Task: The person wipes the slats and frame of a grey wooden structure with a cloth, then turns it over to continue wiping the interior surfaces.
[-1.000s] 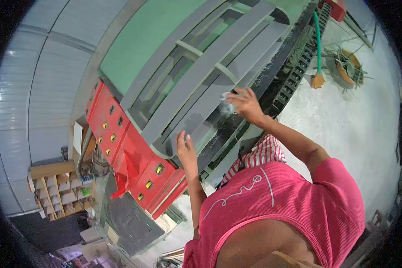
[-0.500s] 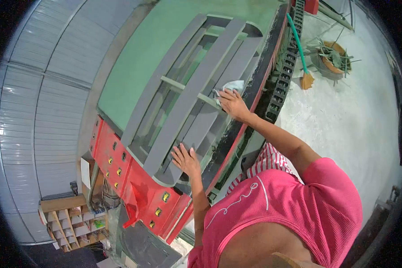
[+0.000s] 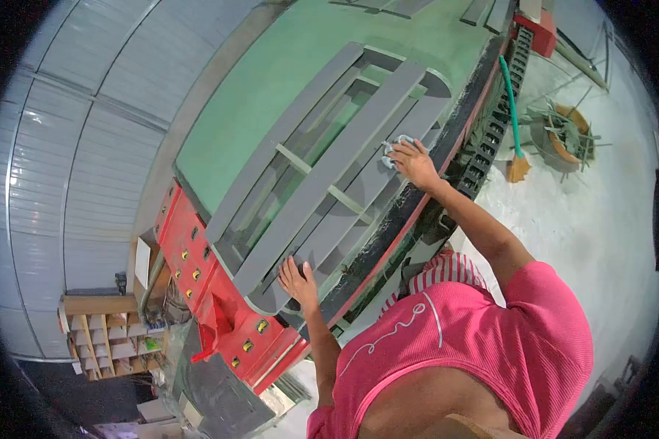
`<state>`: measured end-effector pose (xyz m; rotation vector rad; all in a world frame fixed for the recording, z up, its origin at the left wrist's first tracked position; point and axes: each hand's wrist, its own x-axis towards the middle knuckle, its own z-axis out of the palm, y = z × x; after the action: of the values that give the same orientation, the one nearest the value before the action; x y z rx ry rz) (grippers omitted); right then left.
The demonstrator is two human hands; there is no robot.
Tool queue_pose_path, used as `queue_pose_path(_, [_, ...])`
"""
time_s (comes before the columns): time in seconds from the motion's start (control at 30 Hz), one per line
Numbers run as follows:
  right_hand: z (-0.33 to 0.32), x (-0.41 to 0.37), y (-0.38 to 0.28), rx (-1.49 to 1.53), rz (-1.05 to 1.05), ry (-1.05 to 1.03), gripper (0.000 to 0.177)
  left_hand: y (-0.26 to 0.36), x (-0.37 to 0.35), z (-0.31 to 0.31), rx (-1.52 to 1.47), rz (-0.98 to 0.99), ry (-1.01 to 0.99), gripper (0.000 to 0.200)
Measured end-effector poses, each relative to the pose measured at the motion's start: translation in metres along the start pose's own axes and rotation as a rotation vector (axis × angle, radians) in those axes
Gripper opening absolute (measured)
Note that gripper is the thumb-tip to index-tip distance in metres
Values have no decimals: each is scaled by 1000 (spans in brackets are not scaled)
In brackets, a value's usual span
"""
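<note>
A grey-painted wooden frame with long slats, curved ends and short crosspieces [image 3: 344,154] lies on a green tabletop [image 3: 271,88]. My left hand [image 3: 298,284] rests palm down with fingers spread near the frame's lower end. Farther up the same side, my right hand [image 3: 415,164] presses a crumpled pale cloth [image 3: 389,155] onto the grey surface. Part of the cloth is hidden under the fingers.
Red metal panels [image 3: 227,314] border the table's lower left. A black slotted track [image 3: 488,132] runs along the right side. Beyond it are a green-handled broom [image 3: 512,110] and a basket of scraps [image 3: 572,135]. Wooden shelves [image 3: 99,340] stand lower left.
My right hand has slid the cloth farther up the frame, away from the nearby crosspiece. My left hand stays near the lower end. The view has shifted, showing more grey pieces at the top.
</note>
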<state>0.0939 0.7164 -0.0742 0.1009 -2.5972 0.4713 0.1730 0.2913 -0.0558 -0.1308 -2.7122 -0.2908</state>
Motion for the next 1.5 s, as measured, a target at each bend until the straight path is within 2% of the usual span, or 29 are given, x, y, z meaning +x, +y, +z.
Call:
queue_pose_path(0.1, [-13,9,23,54,54,-71,33,4,2,1,3,4,57,42])
queue_pose_path(0.17, [-24,17,37,64,31,67,22,6,7,1,8,15,92,39])
queue_pose_path(0.2, [-22,23,48,101,18,126,22,5,10,3,-34,5,102,35])
queue_pose_path(0.3, [-28,33,79,85,65,117,23,9,26,10,-114,-49,153,29])
queue_pose_path(0.33, [-31,35,87,88,61,202,21,12,32,13,-156,-93,187,27])
queue_pose_path(0.43, [-39,37,117,49,120,260,21,19,47,23,-195,-185,78,28])
queue_pose_path(0.57, [-50,24,137,122,270,298,24,27,54,45,-173,-243,92,30])
queue_pose_path(0.6, [-58,21,140,128,369,175,21,33,54,42,-66,-221,79,31])
queue_pose_path(0.63, [-60,17,145,118,354,166,21,33,51,45,41,-204,65,33])
queue_pose_path(0.7, [-64,14,151,314,411,238,20,34,51,49,21,-254,75,36])
queue_pose_path(0.83, [-102,60,113,392,369,214,24,39,54,44,55,-274,94,38])
queue_pose_path(0.9, [-114,87,83,368,69,350,21,41,51,42,77,-318,115,39])
queue_pose_path(1.0, [-114,114,25,544,23,219,22,43,52,42,106,-354,95,40])
queue_pose_path(1.07, [-100,123,-14,645,-123,163,23,42,52,44,116,-326,111,41])
queue_pose_path(1.27, [-54,124,-114,752,-333,-19,21,46,52,40,84,-341,125,43])
queue_pose_path(1.37, [-42,124,-122,733,-363,-66,19,48,54,35,93,-307,114,43])
queue_pose_path(1.5, [-20,129,-71,642,-304,-34,19,44,54,40,84,-321,74,43])
